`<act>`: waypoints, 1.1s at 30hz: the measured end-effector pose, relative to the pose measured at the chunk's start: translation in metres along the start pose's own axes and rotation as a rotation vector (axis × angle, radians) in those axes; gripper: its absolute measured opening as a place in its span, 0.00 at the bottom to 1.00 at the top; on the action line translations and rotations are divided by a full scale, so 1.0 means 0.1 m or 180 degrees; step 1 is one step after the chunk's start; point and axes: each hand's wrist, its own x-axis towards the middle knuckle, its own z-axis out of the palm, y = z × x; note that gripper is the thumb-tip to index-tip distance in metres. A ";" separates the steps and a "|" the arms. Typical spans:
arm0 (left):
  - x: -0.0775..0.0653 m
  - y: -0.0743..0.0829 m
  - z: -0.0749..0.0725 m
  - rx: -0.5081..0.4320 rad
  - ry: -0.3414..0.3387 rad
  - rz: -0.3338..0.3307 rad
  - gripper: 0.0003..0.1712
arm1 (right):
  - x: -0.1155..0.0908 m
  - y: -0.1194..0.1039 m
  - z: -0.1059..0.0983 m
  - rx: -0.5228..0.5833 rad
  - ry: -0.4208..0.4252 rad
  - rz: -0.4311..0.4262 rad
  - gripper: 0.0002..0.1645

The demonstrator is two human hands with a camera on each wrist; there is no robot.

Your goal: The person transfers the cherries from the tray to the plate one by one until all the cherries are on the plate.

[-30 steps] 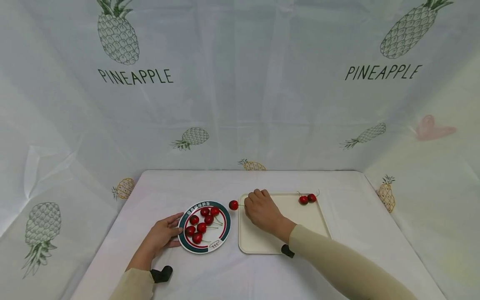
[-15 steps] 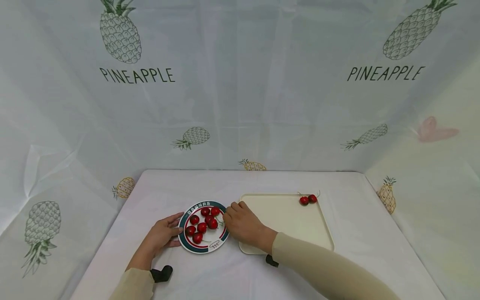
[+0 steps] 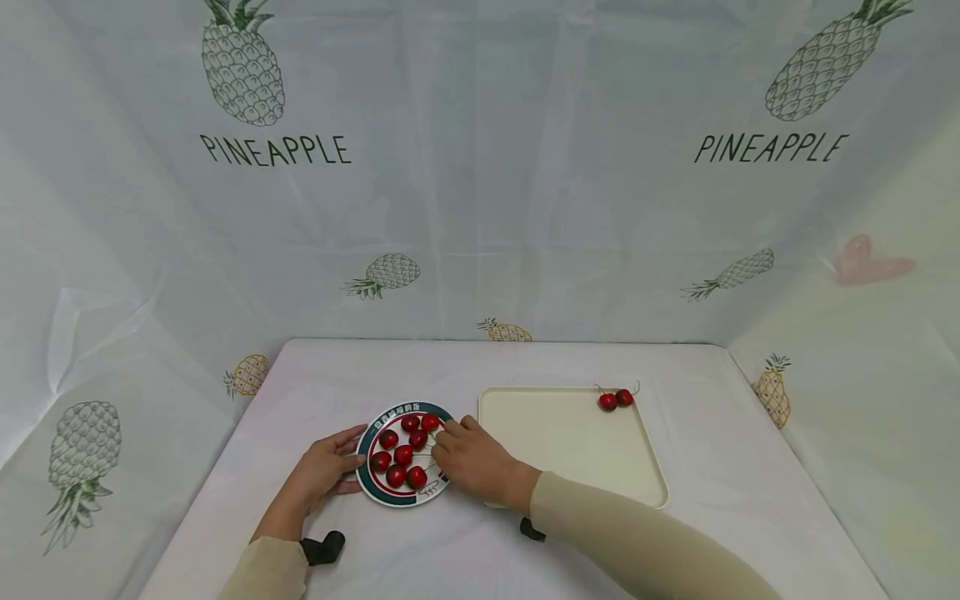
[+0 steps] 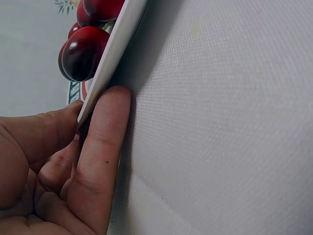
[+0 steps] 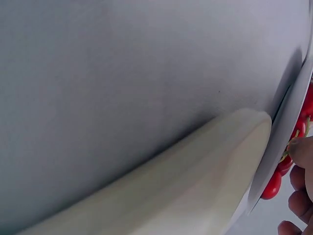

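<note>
A round white plate with a dark green and red border carries several red cherries. My left hand grips its left rim, thumb above and fingers beneath, as the left wrist view of the plate edge shows. Over the right side of the plate, my right hand has its fingertips together, pinching the stem of a cherry low on the plate. In the right wrist view that hand is partly cut off, with green stems at the thumb tip.
A cream rectangular tray lies right of the plate, partly behind my right hand. Two cherries with stems sit at its far right corner. A white cloth covers the table, and a pineapple-print curtain stands behind it.
My right hand has moved left from over the tray to the plate, bringing a cherry by its stem down among the others. My left hand has stayed on the rim.
</note>
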 end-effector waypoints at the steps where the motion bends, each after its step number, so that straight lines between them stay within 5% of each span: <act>1: 0.00 0.00 0.00 0.0000 -0.0004 0.0007 0.35 | 0.00 -0.01 0.00 -0.0011 0.0006 -0.0012 0.14; 16: 0.00 0.02 0.03 0.0015 -0.0021 -0.0005 0.35 | 0.03 0.00 -0.06 -0.0133 -0.0076 0.0011 0.18; 21: 0.00 0.02 0.02 0.0029 -0.0017 -0.0032 0.36 | 0.01 0.12 -0.14 -0.0049 -0.0115 0.0153 0.16; 33: -0.01 0.01 0.02 0.0045 0.0006 -0.0033 0.36 | -0.23 0.58 -0.11 0.0064 0.0299 0.0504 0.06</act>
